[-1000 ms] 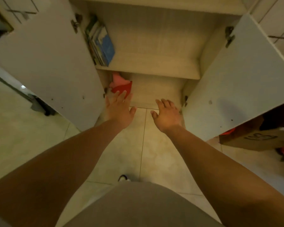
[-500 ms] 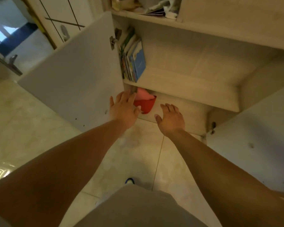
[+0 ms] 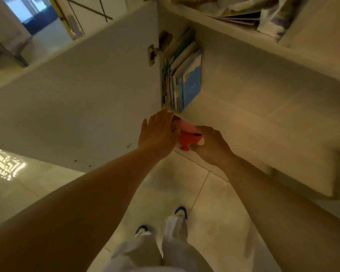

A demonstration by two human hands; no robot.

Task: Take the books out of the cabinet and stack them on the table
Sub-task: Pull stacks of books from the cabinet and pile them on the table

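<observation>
Both hands, left [image 3: 157, 132] and right [image 3: 212, 144], are curling around a smooth red-and-pink object [image 3: 186, 134] under the shelf [image 3: 243, 122]. Thin glossy books [image 3: 182, 79] are standing upright above, against the cabinet's left wall; cover writing is sitting too small to read

Both hands reach the lower compartment of the open cabinet [image 3: 243, 107], left hand [image 3: 157, 134] and right hand [image 3: 210, 144] flanking a red-and-pink object [image 3: 186, 134], while books [image 3: 183, 79] stand on the shelf above.

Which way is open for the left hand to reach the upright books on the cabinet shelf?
Probably yes: left hand sits just below the books, the cabinet door stands open, nothing blocks them.
</observation>
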